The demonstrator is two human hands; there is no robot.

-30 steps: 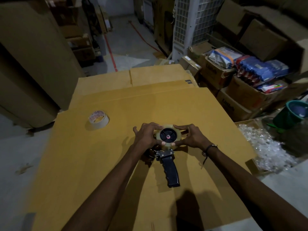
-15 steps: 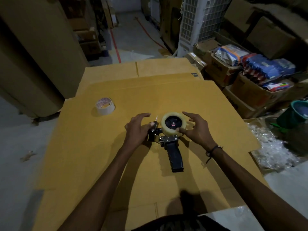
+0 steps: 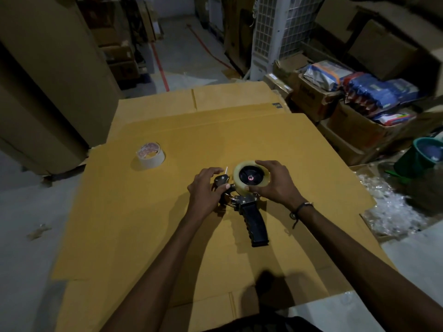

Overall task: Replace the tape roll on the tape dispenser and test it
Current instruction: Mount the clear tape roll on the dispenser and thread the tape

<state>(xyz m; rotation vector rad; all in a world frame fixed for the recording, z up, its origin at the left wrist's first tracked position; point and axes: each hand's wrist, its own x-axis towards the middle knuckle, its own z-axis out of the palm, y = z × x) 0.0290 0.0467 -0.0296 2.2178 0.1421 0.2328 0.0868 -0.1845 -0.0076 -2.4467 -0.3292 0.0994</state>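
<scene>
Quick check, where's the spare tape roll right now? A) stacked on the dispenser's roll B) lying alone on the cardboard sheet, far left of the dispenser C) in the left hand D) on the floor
B: the small pale tape roll with a reddish-printed core lies by itself on the flat brown cardboard sheet, well clear of both hands at the black-handled tape dispenser.

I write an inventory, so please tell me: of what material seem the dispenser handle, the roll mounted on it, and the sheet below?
Dispenser handle: likely black plastic, matte, ribbed grip. Mounted roll: translucent pale tape, slightly glossy. Sheet: brown corrugated cardboard, matte, with fold creases.
</scene>
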